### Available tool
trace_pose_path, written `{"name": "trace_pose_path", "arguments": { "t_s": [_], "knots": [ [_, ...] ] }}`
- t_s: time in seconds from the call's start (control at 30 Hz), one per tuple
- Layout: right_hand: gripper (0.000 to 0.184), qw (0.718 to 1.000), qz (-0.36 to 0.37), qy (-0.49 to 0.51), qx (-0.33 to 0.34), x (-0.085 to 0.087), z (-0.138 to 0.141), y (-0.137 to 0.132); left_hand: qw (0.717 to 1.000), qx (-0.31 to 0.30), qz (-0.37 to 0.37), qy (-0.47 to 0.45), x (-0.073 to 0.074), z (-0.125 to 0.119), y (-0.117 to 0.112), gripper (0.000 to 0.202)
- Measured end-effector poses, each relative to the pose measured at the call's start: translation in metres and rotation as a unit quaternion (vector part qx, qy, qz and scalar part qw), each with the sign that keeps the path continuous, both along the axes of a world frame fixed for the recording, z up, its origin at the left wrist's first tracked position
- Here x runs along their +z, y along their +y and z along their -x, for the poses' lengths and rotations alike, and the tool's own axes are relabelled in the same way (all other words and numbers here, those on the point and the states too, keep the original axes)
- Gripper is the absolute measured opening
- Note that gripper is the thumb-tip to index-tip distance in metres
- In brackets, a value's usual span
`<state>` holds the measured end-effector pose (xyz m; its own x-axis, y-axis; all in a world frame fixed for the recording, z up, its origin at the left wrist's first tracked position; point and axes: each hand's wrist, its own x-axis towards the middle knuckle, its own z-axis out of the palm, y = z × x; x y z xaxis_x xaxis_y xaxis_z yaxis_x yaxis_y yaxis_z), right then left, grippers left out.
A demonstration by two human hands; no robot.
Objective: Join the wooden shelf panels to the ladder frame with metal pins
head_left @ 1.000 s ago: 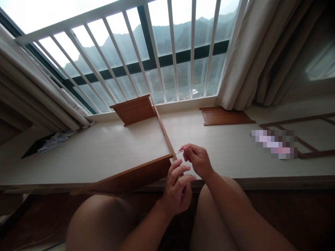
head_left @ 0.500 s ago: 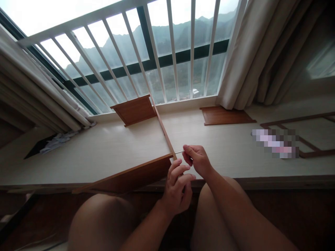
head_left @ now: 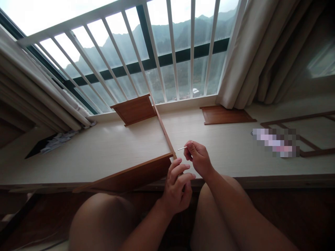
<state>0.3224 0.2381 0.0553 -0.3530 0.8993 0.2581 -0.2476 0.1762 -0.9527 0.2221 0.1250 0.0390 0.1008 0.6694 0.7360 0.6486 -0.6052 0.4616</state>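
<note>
In my right hand [head_left: 197, 157], a thin silver rod, seemingly a hex key [head_left: 182, 148], is pinched between thumb and fingers. Its tip points left, a little apart from the brown wooden frame [head_left: 164, 129]. My left hand [head_left: 178, 184] curls its fingers about the near end of that frame's narrow upright strip; the palm side is partly hidden. Joined to the strip are a long wooden panel [head_left: 131, 174] on the near left and a smaller wooden panel [head_left: 136, 109] at the far end.
Another wooden panel [head_left: 226, 115] lies by the right curtain [head_left: 240, 62]. Farther right are an open wooden frame [head_left: 314, 152] and a blurred-out item [head_left: 274, 142]. White railings [head_left: 171, 52] stand behind the pale ledge [head_left: 125, 143]. White crumpled material [head_left: 60, 141] lies at left.
My right hand has drawn the hex key slightly up and away from the strip, so its tip now shows free. My left hand and the wooden frame have stayed put.
</note>
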Motion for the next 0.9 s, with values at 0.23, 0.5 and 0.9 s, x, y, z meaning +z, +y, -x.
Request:
{"name": "trace_pose_path", "arguments": {
  "t_s": [0.23,0.5,0.9],
  "knots": [
    [0.037,0.999,-0.018,-0.032,0.029,-0.0014,0.0012,-0.0016,1.000,0.004,0.003,-0.003,-0.0012,-0.0003,0.0001,0.038],
    [0.034,0.999,-0.018,-0.030,0.026,-0.0030,0.0014,-0.0028,1.000,0.004,-0.003,0.002,-0.0005,-0.0003,0.0006,0.037],
    [0.040,0.998,-0.011,-0.047,0.039,-0.0080,-0.0024,-0.0027,1.000,0.003,-0.002,0.002,0.0014,0.0005,0.0004,0.034]
  ]
}}
